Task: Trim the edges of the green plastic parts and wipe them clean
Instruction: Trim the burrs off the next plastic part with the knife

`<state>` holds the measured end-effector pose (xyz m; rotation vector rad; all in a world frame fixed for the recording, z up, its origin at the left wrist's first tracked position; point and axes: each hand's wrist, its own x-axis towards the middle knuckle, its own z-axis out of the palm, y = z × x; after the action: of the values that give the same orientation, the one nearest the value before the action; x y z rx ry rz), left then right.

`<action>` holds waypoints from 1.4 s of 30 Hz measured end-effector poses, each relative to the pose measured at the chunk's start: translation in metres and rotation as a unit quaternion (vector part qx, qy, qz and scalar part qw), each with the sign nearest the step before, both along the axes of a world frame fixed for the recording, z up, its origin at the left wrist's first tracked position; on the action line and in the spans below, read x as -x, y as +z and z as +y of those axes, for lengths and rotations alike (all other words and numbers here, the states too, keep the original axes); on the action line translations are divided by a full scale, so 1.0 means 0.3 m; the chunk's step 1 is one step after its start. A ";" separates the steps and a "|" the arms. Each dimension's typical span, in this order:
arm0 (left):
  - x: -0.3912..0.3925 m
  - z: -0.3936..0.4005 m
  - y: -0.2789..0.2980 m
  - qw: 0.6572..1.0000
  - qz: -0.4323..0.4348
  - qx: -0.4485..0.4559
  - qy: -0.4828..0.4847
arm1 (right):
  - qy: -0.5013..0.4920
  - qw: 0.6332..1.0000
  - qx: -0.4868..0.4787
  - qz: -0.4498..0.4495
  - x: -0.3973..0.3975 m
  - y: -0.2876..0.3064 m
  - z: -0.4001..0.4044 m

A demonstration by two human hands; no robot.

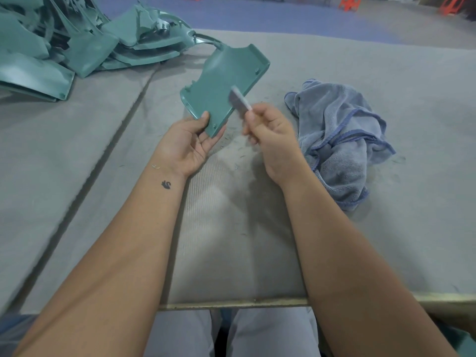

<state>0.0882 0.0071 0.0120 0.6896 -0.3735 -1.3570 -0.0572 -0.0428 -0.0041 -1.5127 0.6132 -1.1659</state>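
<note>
Grey padded table (pixel 386 253), heaped green parts (pixel 64 47), crumpled blue towel (pixel 342 140)

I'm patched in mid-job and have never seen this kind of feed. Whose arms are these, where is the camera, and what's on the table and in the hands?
No machine here: a person wears the camera on their head, looking down at their own arms. The left hand holds a green plastic part by its near end. The right hand grips a small grey trimming blade, blurred, against the part's right edge. On the grey table lie a crumpled blue towel, tiny shavings, and a pile of green parts far left.
</note>
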 end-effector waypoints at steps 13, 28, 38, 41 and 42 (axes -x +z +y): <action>-0.010 0.002 0.002 1.000 0.013 -0.013 -0.010 | 0.018 0.997 0.019 0.078 0.001 0.002 0.004; 0.009 -0.017 0.003 0.995 -0.057 -0.052 0.057 | -0.012 0.998 0.031 0.059 -0.002 0.008 0.007; -0.009 -0.009 0.008 0.993 0.096 -0.027 0.058 | 0.022 0.999 -0.045 -0.002 0.015 0.024 0.011; -0.011 -0.013 0.006 0.994 0.083 -0.033 0.062 | 0.073 0.994 -0.012 0.079 0.004 0.020 0.018; -0.007 -0.014 0.006 0.995 0.071 -0.037 0.063 | 0.076 0.992 0.007 0.105 -0.003 0.016 0.019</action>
<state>0.0904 0.0028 0.0138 0.6615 -0.1642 -1.2964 -0.0564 -0.0369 0.0007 -1.6765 0.6183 -0.9041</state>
